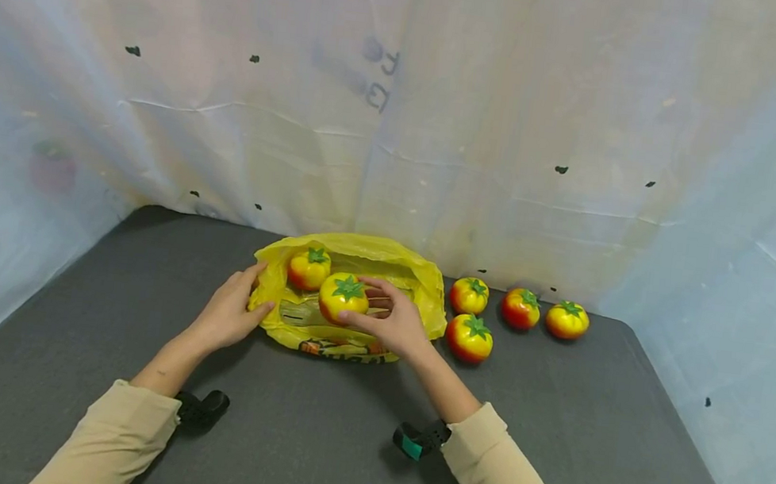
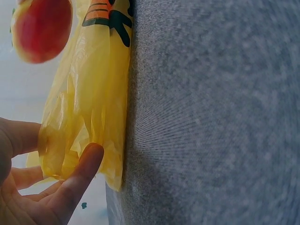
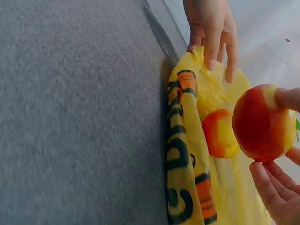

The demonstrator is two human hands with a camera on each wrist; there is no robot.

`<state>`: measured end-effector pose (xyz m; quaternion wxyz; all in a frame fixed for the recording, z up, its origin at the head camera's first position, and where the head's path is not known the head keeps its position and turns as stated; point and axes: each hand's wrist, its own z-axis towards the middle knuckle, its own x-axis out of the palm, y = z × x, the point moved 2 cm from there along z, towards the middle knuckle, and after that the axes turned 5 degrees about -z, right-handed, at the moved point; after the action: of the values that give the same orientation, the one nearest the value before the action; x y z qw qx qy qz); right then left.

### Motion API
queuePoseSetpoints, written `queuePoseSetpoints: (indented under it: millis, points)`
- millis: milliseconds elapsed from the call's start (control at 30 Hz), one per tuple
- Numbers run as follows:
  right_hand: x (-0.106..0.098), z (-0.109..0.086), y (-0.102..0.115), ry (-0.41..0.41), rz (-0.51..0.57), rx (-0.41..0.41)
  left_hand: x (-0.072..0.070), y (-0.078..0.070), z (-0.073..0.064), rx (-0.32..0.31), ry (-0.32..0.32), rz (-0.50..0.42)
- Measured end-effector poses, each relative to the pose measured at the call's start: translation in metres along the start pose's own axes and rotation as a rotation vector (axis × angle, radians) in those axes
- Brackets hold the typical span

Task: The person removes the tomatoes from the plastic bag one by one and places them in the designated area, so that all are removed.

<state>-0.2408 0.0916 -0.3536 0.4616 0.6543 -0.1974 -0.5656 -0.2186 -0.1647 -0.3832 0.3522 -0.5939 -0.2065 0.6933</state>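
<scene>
A yellow plastic bag [image 1: 373, 248] with dark and orange print lies with its mouth wide apart near the back of the table. My left hand [image 1: 231, 312] holds the bag's left side, thumb towards the front and fingers behind the plastic, as the left wrist view shows. Between thumb and fingertips, my right hand [image 1: 398, 325] grips a red-and-yellow tomato [image 1: 338, 300] with a green leafy top, over the bag's mouth. Another tomato [image 3: 219, 133] sits inside the bag, towards its left end. The bag's bottom is partly hidden by the right hand and the held tomato.
Right of the bag stand several more tomatoes: one near the front [image 1: 469, 339], one behind it [image 1: 469, 296], and others farther right [image 1: 520, 309]. White sheeting [image 1: 445, 121] with dark spots rises behind and beside the dark grey table [image 1: 308, 440].
</scene>
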Motion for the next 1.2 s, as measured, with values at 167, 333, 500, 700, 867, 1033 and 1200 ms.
queuePoseSetpoints:
  millis: [167, 333, 500, 700, 867, 1033, 1200]
  points:
    - [-0.01, -0.003, -0.003, -0.026, -0.01, 0.017, 0.0, 0.001, 0.0, -0.004, 0.003, 0.006]
    - [-0.022, -0.005, -0.005, -0.028, 0.005, 0.022, -0.002, 0.001, 0.0, -0.003, 0.003, 0.008]
    - [-0.032, -0.016, 0.012, -0.047, -0.019, 0.042, -0.003, 0.0, -0.001, -0.011, 0.007, 0.004]
    - [-0.043, -0.026, 0.031, -0.07, -0.047, 0.041, -0.005, -0.001, -0.001, -0.017, 0.016, 0.004]
    - [-0.05, -0.017, 0.002, -0.084, -0.036, 0.043, -0.004, -0.001, -0.002, -0.02, 0.014, 0.003]
    - [-0.059, -0.015, -0.018, -0.108, -0.045, 0.052, -0.004, 0.0, -0.002, -0.022, 0.015, 0.002]
    - [-0.067, -0.019, -0.024, -0.117, -0.053, 0.078, -0.004, 0.0, -0.003, -0.022, 0.013, 0.004]
